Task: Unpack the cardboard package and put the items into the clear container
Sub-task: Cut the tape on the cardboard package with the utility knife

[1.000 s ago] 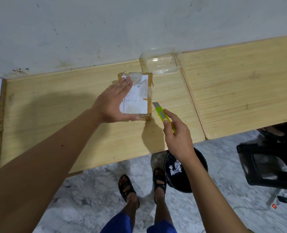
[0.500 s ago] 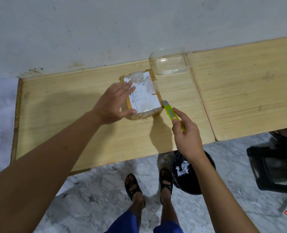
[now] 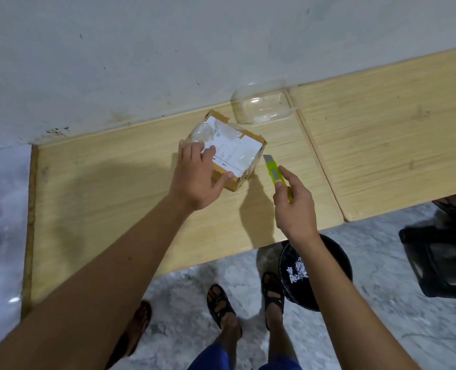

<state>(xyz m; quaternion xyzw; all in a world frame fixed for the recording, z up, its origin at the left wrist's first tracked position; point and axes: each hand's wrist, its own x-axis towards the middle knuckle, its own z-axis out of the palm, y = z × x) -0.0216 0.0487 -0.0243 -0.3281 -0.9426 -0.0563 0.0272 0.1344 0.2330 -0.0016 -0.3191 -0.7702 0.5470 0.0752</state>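
Note:
A small cardboard package point(image 3: 239, 148) with a white label and clear tape lies on the wooden table point(image 3: 114, 198), turned at an angle. My left hand point(image 3: 199, 174) rests on its near-left part, fingers on top and thumb against the near side, gripping it. My right hand point(image 3: 292, 206) holds a yellow-green utility knife point(image 3: 273, 172), whose blade tip sits just right of the package's right corner. The clear container point(image 3: 261, 105) stands empty against the wall, just behind and right of the package.
A second wooden table point(image 3: 395, 140) adjoins on the right. Below the table edge stand a black bucket point(image 3: 328, 265) with white scraps and a black stool point(image 3: 443, 260). My sandalled feet point(image 3: 245, 303) are on the marble floor.
My left hand has turned the package clockwise, so a corner now points toward the knife. My right hand with the knife has stayed beside the package's right side.

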